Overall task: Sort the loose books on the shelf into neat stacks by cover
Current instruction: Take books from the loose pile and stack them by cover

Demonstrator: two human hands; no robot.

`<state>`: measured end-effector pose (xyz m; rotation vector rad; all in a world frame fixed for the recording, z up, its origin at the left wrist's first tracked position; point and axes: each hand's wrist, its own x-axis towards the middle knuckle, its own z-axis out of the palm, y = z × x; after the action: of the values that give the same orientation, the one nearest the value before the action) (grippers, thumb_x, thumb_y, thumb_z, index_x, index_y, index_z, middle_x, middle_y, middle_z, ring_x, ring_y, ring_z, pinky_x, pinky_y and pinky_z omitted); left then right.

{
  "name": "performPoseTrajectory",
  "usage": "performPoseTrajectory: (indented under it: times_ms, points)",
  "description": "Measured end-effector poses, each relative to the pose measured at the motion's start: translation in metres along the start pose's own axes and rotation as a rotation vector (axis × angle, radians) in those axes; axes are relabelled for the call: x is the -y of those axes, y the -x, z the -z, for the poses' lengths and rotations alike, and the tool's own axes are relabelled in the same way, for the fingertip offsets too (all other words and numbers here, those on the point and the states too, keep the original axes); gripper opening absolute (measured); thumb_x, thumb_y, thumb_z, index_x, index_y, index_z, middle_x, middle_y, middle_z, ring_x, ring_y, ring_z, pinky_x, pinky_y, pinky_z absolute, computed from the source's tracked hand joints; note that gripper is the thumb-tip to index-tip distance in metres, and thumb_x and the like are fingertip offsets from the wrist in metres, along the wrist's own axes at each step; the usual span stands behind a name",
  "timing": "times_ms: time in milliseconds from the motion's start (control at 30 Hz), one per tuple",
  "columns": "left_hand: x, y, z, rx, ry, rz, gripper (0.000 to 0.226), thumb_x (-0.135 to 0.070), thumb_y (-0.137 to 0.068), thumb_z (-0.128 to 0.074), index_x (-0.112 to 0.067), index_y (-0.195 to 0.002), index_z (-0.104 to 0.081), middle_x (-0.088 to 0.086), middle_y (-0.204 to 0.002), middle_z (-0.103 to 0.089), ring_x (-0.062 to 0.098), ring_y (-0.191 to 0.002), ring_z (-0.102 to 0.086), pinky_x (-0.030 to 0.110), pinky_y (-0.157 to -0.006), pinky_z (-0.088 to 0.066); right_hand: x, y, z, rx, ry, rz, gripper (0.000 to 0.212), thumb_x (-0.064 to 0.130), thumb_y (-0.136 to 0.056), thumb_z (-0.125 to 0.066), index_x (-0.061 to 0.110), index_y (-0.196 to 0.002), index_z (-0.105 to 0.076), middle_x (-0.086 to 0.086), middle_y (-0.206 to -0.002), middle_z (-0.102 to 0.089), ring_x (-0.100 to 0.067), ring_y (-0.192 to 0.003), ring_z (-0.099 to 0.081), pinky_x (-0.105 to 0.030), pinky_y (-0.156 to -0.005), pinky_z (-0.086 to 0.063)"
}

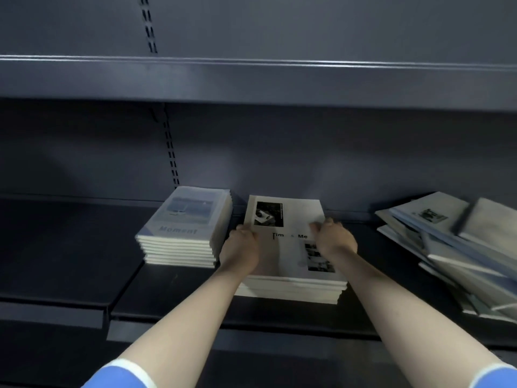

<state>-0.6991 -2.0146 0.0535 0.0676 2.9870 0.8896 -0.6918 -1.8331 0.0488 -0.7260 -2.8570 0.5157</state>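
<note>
- Nearest us are our two bare forearms, blue sleeves with white cuffs at the bottom corners, reaching up onto the dark metal shelf (70,264); its left part shows bare board.
- Next comes the blue stack (183,229), books with a "Moment" cover, edges squared and set against the back wall; we judge this pile done, or close to it.
- Our left hand (241,249) grips the left edge of the top book (288,236), thumb on the cover and fingers curled under or beside the edge; how far under we cannot tell.
- That top book is white with black photos and lies on the white stack (291,288), between our two hands, turned slightly askew to the books below; it seems to be getting squared up, so this pile is in progress.
- Our right hand (334,238) pinches the book's right edge, fingers bent, thumb side on the cover.
- Well apart to the right sprawls the loose heap (447,247), blue and white covers mixed, slanted and overlapping; this is what is left to sort, so we judge the task roughly halfway or somewhat past.
</note>
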Motion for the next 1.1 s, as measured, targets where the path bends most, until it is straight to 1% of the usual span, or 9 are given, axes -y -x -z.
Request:
performPoseTrajectory:
  times_ms: [67, 200, 300, 400, 500, 600, 733, 867, 1100]
  points:
    - [-0.002, 0.004, 0.001, -0.022, -0.024, -0.052, 0.033, -0.022, -0.101, -0.033, -0.002, -0.125, -0.043, 0.018, -0.126, -0.05, 0.033, -0.113, -0.054, 0.04, -0.084, -0.047, -0.008, 0.01, 0.005, 0.013, 0.042, 0.005, 0.052, 0.048, -0.1, -0.026, 0.009, -0.125, -0.05, -0.016, -0.127, -0.052, -0.03, -0.111, -0.054, -0.038, -0.087, -0.047]
    - [-0.013, 0.012, 0.001, -0.038, -0.068, -0.137, 0.046, -0.032, -0.099, -0.039, -0.003, -0.134, -0.038, 0.017, -0.135, -0.043, 0.032, -0.122, -0.047, 0.042, -0.094, -0.048, -0.024, 0.025, 0.026, -0.046, 0.124, 0.012, 0.057, 0.053, -0.099, -0.027, 0.01, -0.127, -0.05, -0.015, -0.131, -0.05, -0.029, -0.119, -0.049, -0.04, -0.096, -0.044]
    - [-0.029, 0.022, 0.008, -0.06, -0.094, -0.189, 0.059, -0.041, -0.098, -0.039, -0.001, -0.141, -0.032, 0.017, -0.143, -0.036, 0.033, -0.133, -0.034, 0.042, -0.105, -0.039, -0.037, 0.034, 0.049, -0.081, 0.18, 0.008, 0.057, 0.047, -0.1, -0.03, 0.006, -0.137, -0.042, -0.017, -0.14, -0.042, -0.032, -0.128, -0.042, -0.041, -0.102, -0.037]
    - [-0.049, 0.035, 0.018, -0.063, -0.102, -0.226, 0.063, -0.042, -0.098, -0.036, 0.002, -0.142, -0.028, 0.019, -0.147, -0.032, 0.033, -0.136, -0.029, 0.041, -0.109, -0.031, -0.051, 0.04, 0.075, -0.132, 0.235, 0.021, 0.058, 0.046, -0.101, -0.03, 0.006, -0.141, -0.039, -0.018, -0.144, -0.039, -0.033, -0.133, -0.037, -0.041, -0.106, -0.032]
    - [-0.073, 0.044, 0.02, -0.062, -0.137, -0.246, 0.069, -0.042, -0.1, -0.032, 0.004, -0.148, -0.012, 0.019, -0.155, -0.016, 0.032, -0.143, -0.017, 0.038, -0.115, -0.018, -0.069, 0.038, 0.098, -0.178, 0.25, 0.015, 0.057, 0.046, -0.101, -0.031, 0.007, -0.141, -0.041, -0.016, -0.143, -0.039, -0.034, -0.132, -0.036, -0.04, -0.107, -0.031]
    - [-0.099, 0.051, 0.012, -0.085, -0.107, -0.241, 0.075, -0.047, -0.099, -0.032, -0.002, -0.151, -0.002, 0.015, -0.158, -0.007, 0.03, -0.145, -0.012, 0.038, -0.118, -0.018, -0.093, 0.034, 0.119, -0.188, 0.26, 0.009, 0.058, 0.047, -0.1, -0.032, 0.007, -0.14, -0.042, -0.016, -0.144, -0.038, -0.033, -0.132, -0.035, -0.039, -0.107, -0.03]
    - [-0.144, 0.066, -0.006, -0.051, -0.094, -0.258, 0.073, -0.048, -0.099, -0.03, -0.002, -0.151, -0.005, 0.014, -0.158, -0.007, 0.029, -0.145, -0.011, 0.037, -0.117, -0.017, -0.135, 0.025, 0.144, -0.205, 0.286, -0.016, 0.059, 0.045, -0.101, -0.03, 0.005, -0.143, -0.036, -0.017, -0.149, -0.032, -0.032, -0.136, -0.03, -0.039, -0.11, -0.026]
    - [-0.192, 0.079, -0.031, -0.036, -0.073, -0.282, 0.073, -0.048, -0.098, -0.031, -0.001, -0.15, -0.01, 0.015, -0.157, -0.012, 0.03, -0.144, -0.015, 0.038, -0.114, -0.023, -0.185, 0.01, 0.164, -0.211, 0.286, -0.071, 0.062, 0.047, -0.1, -0.032, 0.003, -0.143, -0.034, -0.017, -0.148, -0.034, -0.033, -0.136, -0.031, -0.038, -0.11, -0.027]
    - [-0.266, 0.091, -0.085, 0.021, -0.086, -0.36, 0.074, -0.05, -0.097, -0.032, -0.002, -0.15, -0.011, 0.013, -0.157, -0.013, 0.029, -0.143, -0.017, 0.04, -0.112, -0.024, -0.276, -0.003, 0.184, -0.218, 0.266, -0.188, 0.062, 0.05, -0.098, -0.032, 0.006, -0.14, -0.041, -0.016, -0.143, -0.041, -0.031, -0.133, -0.035, -0.038, -0.107, -0.029]
